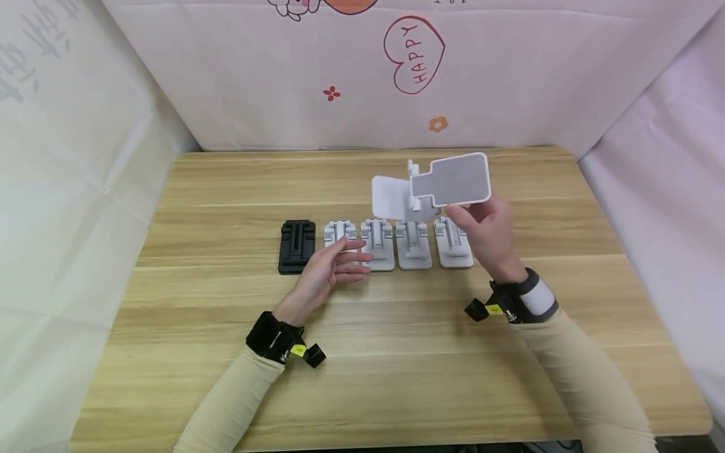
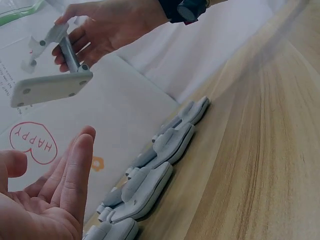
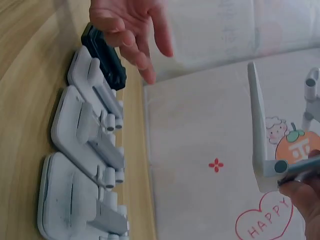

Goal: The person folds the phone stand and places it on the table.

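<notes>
My right hand (image 1: 493, 233) holds an unfolded white phone stand (image 1: 457, 179) in the air over the far side of the table, its grey pad facing up. In the left wrist view, the stand's flat base (image 2: 52, 89) shows small round feet, and the fingers are around its arm. My left hand (image 1: 328, 267) hovers palm inward with its fingers spread and nothing in it. Below it runs a row of folded phone stands: a black one (image 1: 297, 246) at the left end, then several white ones (image 1: 413, 248). The fingers overlap the leftmost white ones in the head view.
The stands lie on a wooden table (image 1: 396, 377). A white cloth backdrop (image 1: 255, 82) with printed drawings rises behind its far edge, and plain white cloth (image 1: 668, 157) hangs at the sides.
</notes>
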The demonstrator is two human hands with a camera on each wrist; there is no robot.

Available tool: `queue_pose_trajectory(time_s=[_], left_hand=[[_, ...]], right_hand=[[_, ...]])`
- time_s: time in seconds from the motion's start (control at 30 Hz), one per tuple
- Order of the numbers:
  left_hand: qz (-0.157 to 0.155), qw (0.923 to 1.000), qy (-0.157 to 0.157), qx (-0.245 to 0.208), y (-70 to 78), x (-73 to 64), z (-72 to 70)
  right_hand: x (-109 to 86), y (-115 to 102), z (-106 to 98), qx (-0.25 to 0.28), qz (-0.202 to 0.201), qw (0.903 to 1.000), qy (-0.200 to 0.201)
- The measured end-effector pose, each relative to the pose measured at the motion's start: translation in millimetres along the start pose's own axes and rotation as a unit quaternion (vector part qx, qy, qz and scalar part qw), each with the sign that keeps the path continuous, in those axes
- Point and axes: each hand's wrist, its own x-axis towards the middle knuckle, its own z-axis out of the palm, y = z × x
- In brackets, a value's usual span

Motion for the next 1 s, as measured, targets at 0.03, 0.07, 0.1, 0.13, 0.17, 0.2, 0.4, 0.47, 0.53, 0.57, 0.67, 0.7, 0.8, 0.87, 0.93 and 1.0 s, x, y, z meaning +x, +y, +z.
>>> queue_pose_trajectory(time_s=[0.03,0.07,0.1,0.13,0.17,0.2,0.4,0.47,0.53,0.57,0.67,0.7,0.8,0.87,0.93,1.0], left_hand=[[0.0,1.0,-0.004,-0.005,0.3,0.1,0.1],[0.0,0.9999,-0.008,-0.008,0.7,0.1,0.4],[-0.001,0.9998,-0.013,-0.012,1.1,0.0,0.6],[-0.001,0.9997,-0.017,-0.016,1.6,-0.3,0.8],[-0.001,0.9996,-0.02,-0.021,2.2,-0.8,1.2],[-0.001,0.9993,-0.024,-0.027,2.4,-1.0,1.4],[0.011,0.9979,-0.043,-0.048,4.9,-4.4,2.0],[0.011,0.998,-0.045,-0.044,5.6,-5.5,1.9],[0.004,0.9983,-0.04,-0.042,6.7,-6.7,2.3],[-0.002,0.9984,-0.037,-0.042,7.3,-7.2,2.6],[-0.021,0.9986,-0.033,-0.036,9.0,-9.0,3.5],[-0.026,0.9986,-0.033,-0.033,9.1,-9.5,3.7],[-0.034,0.998,-0.05,-0.017,8.8,-10.7,3.4],[-0.042,0.9966,-0.069,-0.011,8.5,-11.4,3.0],[-0.05,0.9946,-0.091,-0.006,7.7,-11.5,2.5],[-0.052,0.9927,-0.108,-0.007,7.1,-11.7,2.0]], right_hand=[[-1.7,-1.7,1.3,-0.009,0.001,0.9999,-0.01],[-3.5,-3.2,2.5,-0.023,0.001,0.9995,-0.02],[-5.1,-4.3,3.3,-0.034,0.001,0.9989,-0.032],[-6.4,-5.0,4.1,-0.038,0.0,0.9982,-0.046],[-7.7,-5.6,4.9,-0.039,0.0,0.9974,-0.06],[-8.9,-5.9,5.5,-0.042,-0.003,0.9963,-0.075],[-12.6,-2.3,9.0,-0.027,-0.039,0.9831,-0.177],[-13.0,-0.9,10.5,-0.024,-0.049,0.9768,-0.207],[-13.2,0.0,12.4,-0.025,-0.057,0.9699,-0.235],[-13.4,0.4,13.2,-0.024,-0.06,0.9663,-0.249],[-13.6,1.8,15.5,-0.028,-0.074,0.9552,-0.285],[-13.7,2.4,16.2,-0.03,-0.078,0.9515,-0.296],[-14.3,4.0,17.7,-0.036,-0.089,0.9426,-0.32],[-14.9,4.4,18.7,-0.036,-0.091,0.9374,-0.334],[-15.4,3.9,19.9,-0.036,-0.094,0.9333,-0.345],[-15.9,3.5,20.2,-0.035,-0.092,0.9296,-0.355]])
